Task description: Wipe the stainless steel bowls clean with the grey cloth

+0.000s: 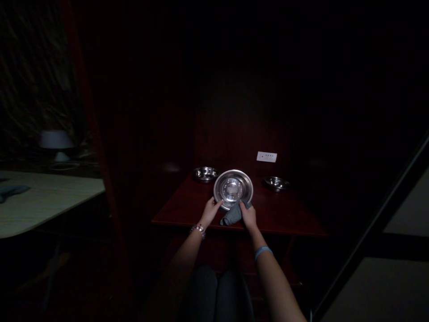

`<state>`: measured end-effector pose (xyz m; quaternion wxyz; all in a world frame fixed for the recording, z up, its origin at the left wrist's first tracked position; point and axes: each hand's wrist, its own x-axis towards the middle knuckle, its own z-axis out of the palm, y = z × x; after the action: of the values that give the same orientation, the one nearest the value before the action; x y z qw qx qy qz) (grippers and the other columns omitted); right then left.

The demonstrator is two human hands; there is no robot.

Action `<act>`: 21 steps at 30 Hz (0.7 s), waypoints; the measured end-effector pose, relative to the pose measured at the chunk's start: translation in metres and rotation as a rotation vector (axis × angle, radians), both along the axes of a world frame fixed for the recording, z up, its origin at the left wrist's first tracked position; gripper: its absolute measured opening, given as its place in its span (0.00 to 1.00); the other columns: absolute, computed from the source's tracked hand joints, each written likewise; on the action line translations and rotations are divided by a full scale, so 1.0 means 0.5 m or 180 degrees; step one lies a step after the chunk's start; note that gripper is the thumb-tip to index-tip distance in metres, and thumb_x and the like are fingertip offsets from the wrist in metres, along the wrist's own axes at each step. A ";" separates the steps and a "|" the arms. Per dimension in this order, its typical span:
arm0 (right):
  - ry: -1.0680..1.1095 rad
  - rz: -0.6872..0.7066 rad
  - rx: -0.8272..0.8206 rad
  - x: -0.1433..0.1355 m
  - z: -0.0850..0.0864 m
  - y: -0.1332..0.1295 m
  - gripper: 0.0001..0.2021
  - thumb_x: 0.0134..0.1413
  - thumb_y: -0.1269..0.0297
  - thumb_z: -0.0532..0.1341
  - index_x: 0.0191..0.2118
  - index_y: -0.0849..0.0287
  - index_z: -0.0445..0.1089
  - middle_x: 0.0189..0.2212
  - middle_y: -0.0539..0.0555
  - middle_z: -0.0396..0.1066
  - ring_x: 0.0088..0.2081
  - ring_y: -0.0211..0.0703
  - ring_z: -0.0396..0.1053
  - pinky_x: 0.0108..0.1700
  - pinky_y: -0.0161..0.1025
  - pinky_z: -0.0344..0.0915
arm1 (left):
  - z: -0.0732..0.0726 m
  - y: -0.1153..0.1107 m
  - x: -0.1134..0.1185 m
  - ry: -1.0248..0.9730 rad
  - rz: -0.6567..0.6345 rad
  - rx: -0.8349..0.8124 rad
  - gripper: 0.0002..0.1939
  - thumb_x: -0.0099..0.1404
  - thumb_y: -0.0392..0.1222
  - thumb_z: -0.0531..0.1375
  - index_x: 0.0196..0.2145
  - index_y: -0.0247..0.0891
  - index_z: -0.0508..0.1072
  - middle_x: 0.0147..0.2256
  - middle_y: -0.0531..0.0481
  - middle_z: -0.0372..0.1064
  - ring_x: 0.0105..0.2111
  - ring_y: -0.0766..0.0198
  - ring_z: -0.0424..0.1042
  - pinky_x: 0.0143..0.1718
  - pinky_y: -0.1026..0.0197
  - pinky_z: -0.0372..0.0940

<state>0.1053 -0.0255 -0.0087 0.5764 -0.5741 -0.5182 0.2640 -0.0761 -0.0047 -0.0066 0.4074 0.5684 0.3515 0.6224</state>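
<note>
A shiny metal bowl point(233, 188) is tilted up, its inside facing me, above the front part of the dark red desk point(187, 210). My left hand point(210, 212) grips its lower left rim, thumb on the inner side. At the lower right rim, my right hand point(247, 215) is closed on a grey cloth point(232, 216), which hangs down over the bowl's edge. The fingers behind the bowl and under the cloth are hidden.
Behind on the desk stand another metal bowl point(205, 174) at left and one point(276, 184) at right. A white socket plate point(267, 157) is on the back wall. Off to the left are a pale table point(60, 197) and a lamp point(56, 140). The surroundings are very dark.
</note>
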 end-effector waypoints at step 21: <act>0.0179 0.0095 0.0275 -0.005 0.004 -0.007 0.22 0.47 0.47 0.61 0.37 0.63 0.77 0.37 0.58 0.79 0.41 0.50 0.76 0.41 0.38 0.69 | 0.008 -0.011 -0.005 -0.0133 0.0276 -0.0177 0.28 0.59 0.56 0.60 0.50 0.35 0.67 0.39 0.43 0.76 0.36 0.59 0.75 0.37 0.59 0.69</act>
<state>0.1026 -0.0288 -0.0065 0.6109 -0.5333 -0.5212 0.2659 -0.0784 -0.0102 -0.0025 0.4030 0.5280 0.3843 0.6412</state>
